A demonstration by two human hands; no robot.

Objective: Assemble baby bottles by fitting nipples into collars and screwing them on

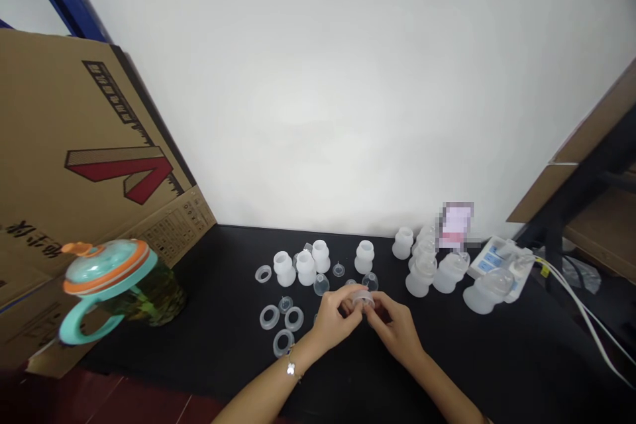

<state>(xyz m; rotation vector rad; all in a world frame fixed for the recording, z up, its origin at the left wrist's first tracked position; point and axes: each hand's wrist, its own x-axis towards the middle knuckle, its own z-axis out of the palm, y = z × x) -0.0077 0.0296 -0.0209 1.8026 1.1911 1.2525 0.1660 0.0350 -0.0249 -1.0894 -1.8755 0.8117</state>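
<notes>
Close together over the black table (338,384), my left hand (332,318) and my right hand (397,328) pinch a translucent screw ring (363,296) between their fingertips. The fingers partly cover it, so I cannot tell whether a teat sits inside. Just beyond them lie a clear dome cap (370,282) and another dome cap (320,285). A small clear teat-like piece (338,269) rests between the white open-necked bottles (307,269) and a lone white bottle (364,258). Left of my left hand are several loose rings (269,317) and a small clear disc-shaped piece (285,305).
Several white bottles (421,276), some capped, stand at the right beside a white power strip (519,255) with cables (581,318). A blurred-out pink item (456,224) is behind them. A large lidded jug (149,291) and a cardboard box (40,119) occupy the left. A white wall (308,93) closes the back.
</notes>
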